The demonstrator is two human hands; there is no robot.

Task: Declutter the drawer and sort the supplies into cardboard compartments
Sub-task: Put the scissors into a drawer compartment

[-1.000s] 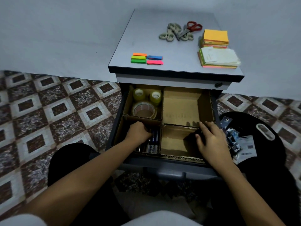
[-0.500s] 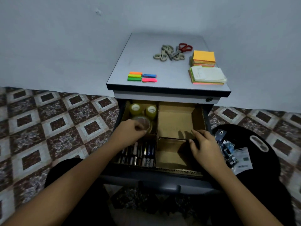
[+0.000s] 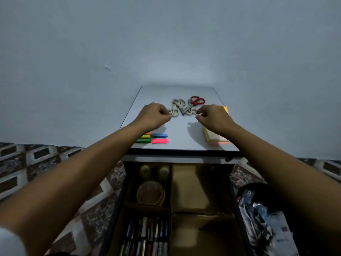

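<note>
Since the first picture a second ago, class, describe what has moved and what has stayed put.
Both hands left the drawer and rose to the cabinet top: left hand and right hand now hover with curled fingers beside the scissors, holding nothing visible. Tape rolls, pens, sticky flags and note pads stayed put.

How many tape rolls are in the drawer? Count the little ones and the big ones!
Little tape rolls: 2
Big tape roll: 1
Total: 3
</note>
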